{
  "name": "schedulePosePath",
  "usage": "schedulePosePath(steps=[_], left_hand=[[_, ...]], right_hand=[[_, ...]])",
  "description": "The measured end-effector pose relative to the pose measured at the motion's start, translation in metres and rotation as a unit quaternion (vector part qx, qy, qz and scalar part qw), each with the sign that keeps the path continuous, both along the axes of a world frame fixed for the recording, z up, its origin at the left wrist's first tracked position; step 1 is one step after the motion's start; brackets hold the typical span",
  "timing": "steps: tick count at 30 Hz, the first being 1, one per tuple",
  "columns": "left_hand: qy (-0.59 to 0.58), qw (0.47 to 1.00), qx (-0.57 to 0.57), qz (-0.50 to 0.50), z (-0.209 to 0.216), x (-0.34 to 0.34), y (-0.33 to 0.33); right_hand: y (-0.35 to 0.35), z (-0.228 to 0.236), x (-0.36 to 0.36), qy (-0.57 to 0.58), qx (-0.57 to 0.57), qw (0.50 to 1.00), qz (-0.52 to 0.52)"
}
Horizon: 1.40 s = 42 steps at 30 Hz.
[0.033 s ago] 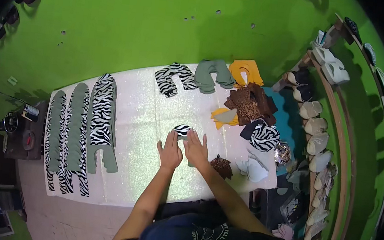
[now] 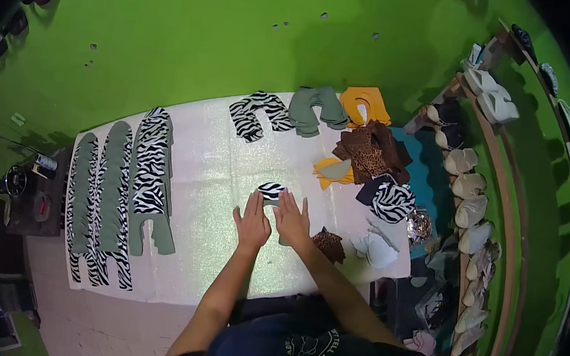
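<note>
A small zebra-striped piece (image 2: 271, 190) with a curved far edge lies flat on the pale table (image 2: 208, 191). My left hand (image 2: 251, 226) rests on its left side with fingers stretched out and thumb apart. On its right side lies my right hand (image 2: 291, 222), flat too, with the fingers extended. Between the hands, a bit of green-grey material shows below the striped piece; the hands hide the rest. Just right of my right wrist sits a small stack of leopard-print pieces (image 2: 328, 245).
Left are long overlapping rows of green and zebra pieces (image 2: 116, 182). Along the far edge lie U-shaped zebra (image 2: 261, 115), green (image 2: 317, 110) and orange (image 2: 364, 107) pieces. Brown leopard pieces (image 2: 373, 153) and a zebra bundle (image 2: 392, 201) are at right, beside a shoe-form rack (image 2: 496, 198).
</note>
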<state>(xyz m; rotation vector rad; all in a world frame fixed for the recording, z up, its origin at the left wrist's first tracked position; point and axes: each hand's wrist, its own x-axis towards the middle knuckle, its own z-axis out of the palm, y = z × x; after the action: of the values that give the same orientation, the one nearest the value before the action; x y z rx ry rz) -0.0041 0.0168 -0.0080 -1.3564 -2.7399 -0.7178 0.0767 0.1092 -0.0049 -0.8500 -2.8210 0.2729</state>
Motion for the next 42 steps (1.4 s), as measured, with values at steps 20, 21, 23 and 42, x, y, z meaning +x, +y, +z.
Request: schedulePosePath(steps=[20,21,23,42], left_hand=[[0.013,1.0,0.023,-0.011,-0.005,0.0,-0.003],[0.013,1.0,0.021,-0.008,-0.006,0.001,-0.003],[0.014,1.0,0.019,-0.004,-0.007,0.001,-0.002],[-0.165,0.975,0.103,0.105,0.0,-0.045,0.008]], right_hand=[[-0.004,0.004,0.005,-0.01,-0.022,1.0,-0.012],[-0.003,0.003,0.007,-0.013,-0.021,1.0,-0.011],[0.0,-0.001,0.009,-0.016,-0.018,1.0,-0.009],[0.024,-0.004,-0.007,0.202,-0.164,0.955,-0.143]])
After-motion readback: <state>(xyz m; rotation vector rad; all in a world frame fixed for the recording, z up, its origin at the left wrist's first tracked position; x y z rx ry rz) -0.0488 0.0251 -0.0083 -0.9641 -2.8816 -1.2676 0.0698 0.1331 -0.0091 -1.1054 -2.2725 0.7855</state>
